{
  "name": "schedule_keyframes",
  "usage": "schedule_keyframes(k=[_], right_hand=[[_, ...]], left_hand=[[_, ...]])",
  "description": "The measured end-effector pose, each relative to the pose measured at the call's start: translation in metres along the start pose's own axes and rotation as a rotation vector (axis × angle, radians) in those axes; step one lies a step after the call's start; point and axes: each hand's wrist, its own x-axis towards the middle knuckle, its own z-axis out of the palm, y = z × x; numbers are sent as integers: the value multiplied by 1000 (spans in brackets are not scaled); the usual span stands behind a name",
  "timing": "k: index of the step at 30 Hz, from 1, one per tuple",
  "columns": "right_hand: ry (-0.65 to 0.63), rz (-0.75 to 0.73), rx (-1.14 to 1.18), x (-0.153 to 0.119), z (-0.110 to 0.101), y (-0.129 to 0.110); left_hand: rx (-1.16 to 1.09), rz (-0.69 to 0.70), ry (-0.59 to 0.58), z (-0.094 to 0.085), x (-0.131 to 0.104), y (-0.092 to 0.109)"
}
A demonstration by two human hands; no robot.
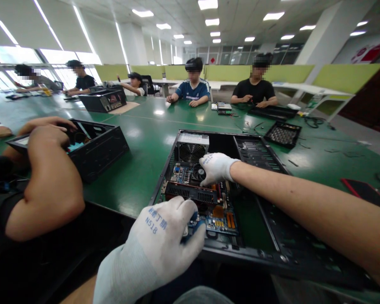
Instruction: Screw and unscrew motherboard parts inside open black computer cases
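White knit gloves cover both hands inside the open computer case (pixel 272 249). Taking the motherboard (pixel 209 207) as landmark: the left hand (pixel 164 236) grips its near edge, fingers clenched round the blue corner; the right hand (pixel 215 168) rests on its far part, fingertips curled beside the round cooler fan (pixel 198 172), nothing grasped. Best, I judge, to hold only by edges, keep both hands level and avoid pressing the black expansion card (pixel 191 192) between them.
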Motion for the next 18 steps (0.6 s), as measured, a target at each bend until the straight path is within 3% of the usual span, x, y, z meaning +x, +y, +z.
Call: schedule_keyframes(k=[8,18], right_hand=[[5,2,13,2,-1,-3],[-45,14,57,4,-6,14]], left_hand=[[-6,-27,-33,-2,2,1],[3,-11,-18,-1,2,1]])
